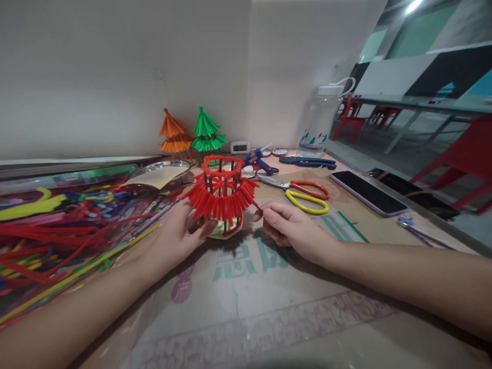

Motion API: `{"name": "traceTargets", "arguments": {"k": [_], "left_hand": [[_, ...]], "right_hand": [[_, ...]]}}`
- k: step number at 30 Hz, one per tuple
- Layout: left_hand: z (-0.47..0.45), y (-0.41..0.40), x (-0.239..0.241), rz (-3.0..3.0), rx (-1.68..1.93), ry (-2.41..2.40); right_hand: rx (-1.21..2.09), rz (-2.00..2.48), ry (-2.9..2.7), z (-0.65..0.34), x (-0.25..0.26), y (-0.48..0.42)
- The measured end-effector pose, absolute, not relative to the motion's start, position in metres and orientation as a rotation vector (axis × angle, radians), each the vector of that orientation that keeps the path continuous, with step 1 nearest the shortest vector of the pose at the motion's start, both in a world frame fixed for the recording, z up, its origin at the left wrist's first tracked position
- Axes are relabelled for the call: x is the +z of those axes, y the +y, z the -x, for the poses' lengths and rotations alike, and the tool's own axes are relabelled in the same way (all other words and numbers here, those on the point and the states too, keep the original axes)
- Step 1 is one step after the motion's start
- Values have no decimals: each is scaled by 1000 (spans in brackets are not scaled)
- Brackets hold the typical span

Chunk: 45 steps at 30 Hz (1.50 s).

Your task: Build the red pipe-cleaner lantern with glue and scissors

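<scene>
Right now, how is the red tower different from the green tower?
The red tower has an open ring on top; the green tower comes to a point.
The left hand touches the red tower; the green tower stands farther back, by the wall, with no hand on it.
Both have flared fringes.

Pavilion model (223, 203): red fringed roof, red top ring, brown posts, pale greenish base. Thin stick (257, 206): dark. Back models: one orange tiered model (171, 132), one green tiered model (207, 130). Glue gun (258, 162): blue. Scissors (307, 189): one red loop, one yellow, silvery blades. Phone (367, 193): black screen, lilac edge. Bottle (315, 120): clear, white lid, blue and red sailboat print. Mat (200, 312): greyish-brown, teal characters, faded purplish patterned band. Craft stems (34, 230): mixed red, yellow, purple, blue, green. Chairs (461, 148): red. Cutting tool (307, 162): dark blue.
</scene>
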<state>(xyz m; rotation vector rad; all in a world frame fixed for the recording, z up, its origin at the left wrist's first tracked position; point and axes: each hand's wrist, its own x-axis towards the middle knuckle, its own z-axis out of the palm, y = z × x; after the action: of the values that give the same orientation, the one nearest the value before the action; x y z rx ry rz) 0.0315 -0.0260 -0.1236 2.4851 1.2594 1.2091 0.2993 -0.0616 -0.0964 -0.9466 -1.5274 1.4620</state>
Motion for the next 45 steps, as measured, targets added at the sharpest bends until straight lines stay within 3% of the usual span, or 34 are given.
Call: {"name": "traceTargets", "arguments": {"k": [45], "left_hand": [[-30,-25,-126,-2478,1160,1297]], "right_hand": [[1501,927,-1498,-298,-97,-61]]}}
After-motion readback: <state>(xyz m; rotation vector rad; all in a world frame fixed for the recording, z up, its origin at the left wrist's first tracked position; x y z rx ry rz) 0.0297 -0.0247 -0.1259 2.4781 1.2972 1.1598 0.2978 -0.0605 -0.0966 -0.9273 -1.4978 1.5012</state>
